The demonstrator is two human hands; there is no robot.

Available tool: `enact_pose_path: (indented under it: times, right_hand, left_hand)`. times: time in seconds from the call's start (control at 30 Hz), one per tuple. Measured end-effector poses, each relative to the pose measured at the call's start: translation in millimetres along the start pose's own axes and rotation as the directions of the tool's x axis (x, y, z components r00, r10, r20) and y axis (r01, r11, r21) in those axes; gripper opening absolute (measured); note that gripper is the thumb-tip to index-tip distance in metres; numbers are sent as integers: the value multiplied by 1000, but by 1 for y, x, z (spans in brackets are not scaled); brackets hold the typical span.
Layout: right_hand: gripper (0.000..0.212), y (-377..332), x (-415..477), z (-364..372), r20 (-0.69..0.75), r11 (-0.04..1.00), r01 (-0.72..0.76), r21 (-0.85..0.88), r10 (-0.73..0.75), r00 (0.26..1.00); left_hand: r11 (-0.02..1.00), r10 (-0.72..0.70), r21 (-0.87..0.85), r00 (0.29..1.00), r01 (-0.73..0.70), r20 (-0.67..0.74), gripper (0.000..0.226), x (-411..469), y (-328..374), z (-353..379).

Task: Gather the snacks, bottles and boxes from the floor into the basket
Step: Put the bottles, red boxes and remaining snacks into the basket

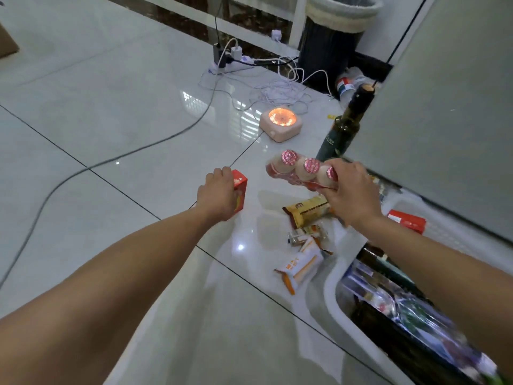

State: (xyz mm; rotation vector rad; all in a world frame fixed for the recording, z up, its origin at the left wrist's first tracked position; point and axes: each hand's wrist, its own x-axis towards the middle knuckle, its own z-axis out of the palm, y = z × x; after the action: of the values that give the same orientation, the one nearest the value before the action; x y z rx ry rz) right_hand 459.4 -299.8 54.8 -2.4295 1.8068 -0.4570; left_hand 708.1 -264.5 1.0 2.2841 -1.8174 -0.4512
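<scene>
- Your left hand point(218, 194) is out over the tiles at centre, fingers curled round the top of a small red carton point(239, 190); whether the carton is off the floor, you can't tell from here.
- Your right hand point(351, 190) is clamped on one end of a shrink-wrapped pack of little bottles with pink foil lids point(294, 169), thumb underneath and fingers over the top. The pack is in the air and sticks out to the left of your hand.
- The white basket point(330, 284) sits near right. A dark bottle point(388, 265) and some shiny wrappers lie inside, blurred, and a red box point(406, 220) rests toward its far end.
- On the floor just left of the basket lie three snacks: a yellow-brown bar wrapper point(305, 211) right under your right hand, a small clear packet point(304, 234) nearer, and a white-and-orange packet point(299, 269) nearest of all.
- A dark green glass bottle point(341, 132) stands upright beyond your right hand, against the grey cabinet point(444, 120).
- Farther off, a pink square gadget point(281, 124) glows orange on top, with loose white cables point(280, 90) and a power strip point(233, 63) behind it.
</scene>
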Motion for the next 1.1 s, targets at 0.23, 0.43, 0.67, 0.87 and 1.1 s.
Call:
enact_pose_path:
  times: [0.23,0.43,0.67,0.87,1.1]
  right_hand:
    - [39,77,-73,-69,-81,974,-167,-151,156,984]
    - [45,145,-159,-123,-91,870,-436,-229,427,900]
    - [43,199,-238,-159,-31,723,-648,-239,661,750]
    - [42,222,-261,-153,257,701,-698,-146,708,658]
    - [41,237,-236,-163,531,640,-768,30,640,555]
  left_hand:
    - [962,237,-132,971,-240,-39,45,1,91,-37]
    - [820,509,-352,857,-452,85,43,-21,193,-42]
    - [722,691,-478,560,-500,457,44,-75,257,-14]
    - [788,564,-344,372,-511,737,54,-98,260,25]
    - [853,464,-300,361,-426,809,39,-73,255,22]
